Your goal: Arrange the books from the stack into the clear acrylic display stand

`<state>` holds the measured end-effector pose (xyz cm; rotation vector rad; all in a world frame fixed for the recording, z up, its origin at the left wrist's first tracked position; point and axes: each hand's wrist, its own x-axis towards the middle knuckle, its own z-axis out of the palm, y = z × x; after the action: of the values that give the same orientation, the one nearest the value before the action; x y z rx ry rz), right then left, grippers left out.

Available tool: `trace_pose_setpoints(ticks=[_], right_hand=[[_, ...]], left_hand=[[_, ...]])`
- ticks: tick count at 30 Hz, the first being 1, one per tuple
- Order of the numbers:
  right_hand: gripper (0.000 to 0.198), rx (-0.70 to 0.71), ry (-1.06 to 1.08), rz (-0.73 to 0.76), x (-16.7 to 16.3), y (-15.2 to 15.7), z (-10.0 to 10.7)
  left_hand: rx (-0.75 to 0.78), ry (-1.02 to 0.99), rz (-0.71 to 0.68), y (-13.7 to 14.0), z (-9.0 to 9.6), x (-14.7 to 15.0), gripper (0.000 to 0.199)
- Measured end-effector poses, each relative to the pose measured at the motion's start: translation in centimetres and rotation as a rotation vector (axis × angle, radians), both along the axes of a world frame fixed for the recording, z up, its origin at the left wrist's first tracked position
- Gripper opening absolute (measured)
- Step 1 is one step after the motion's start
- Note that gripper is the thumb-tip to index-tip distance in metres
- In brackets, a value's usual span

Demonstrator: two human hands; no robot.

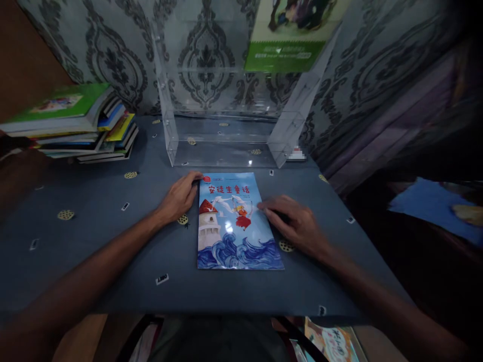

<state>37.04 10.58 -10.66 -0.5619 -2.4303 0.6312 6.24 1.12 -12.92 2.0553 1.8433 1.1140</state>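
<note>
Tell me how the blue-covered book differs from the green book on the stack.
The blue-covered book lies directly on the tablecloth; the green book lies on other books. The left hand and right hand are at the blue-covered book's edges; neither is near the green book. Both books lie closed, cover up.

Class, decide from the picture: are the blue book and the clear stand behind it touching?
Apart. The head view shows a narrow strip of tablecloth between the top edge of the blue book and the clear stand.
</note>
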Motion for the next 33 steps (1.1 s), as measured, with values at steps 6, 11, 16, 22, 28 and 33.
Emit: trace_pose_setpoints(ticks=[6,11,16,22,28,33], right_hand=[[0.025,-0.013,0.009,-0.129,-3.7,5.3,-1.3],[0.031,-0.122,0.017,-0.205,-4.7,6.9,-2.2],[0.031,-0.152,0.035,-0.194,-4.0,6.8,-2.4],[0.03,-0.144,0.054,-0.163,-4.0,6.8,-2.5],[0.031,-0.131,0.04,-0.157,-3.9,6.9,-2.5],[0.031,-0.134,0.02,-0.167,-3.8,6.8,-2.5]], left_hand=[[-0.018,0.012,0.014,-0.2,0.3,0.2,0.029],[-0.033,0.042,0.014,-0.3,0.6,0.3,0.028],[-0.042,0.05,0.016,-0.3,0.6,0.3,0.029],[-0.037,0.061,0.015,-0.3,0.7,0.4,0.029],[-0.045,0.085,0.016,-0.4,0.8,0.4,0.03],[-0.045,0.086,0.014,-0.5,0.9,0.4,0.03]])
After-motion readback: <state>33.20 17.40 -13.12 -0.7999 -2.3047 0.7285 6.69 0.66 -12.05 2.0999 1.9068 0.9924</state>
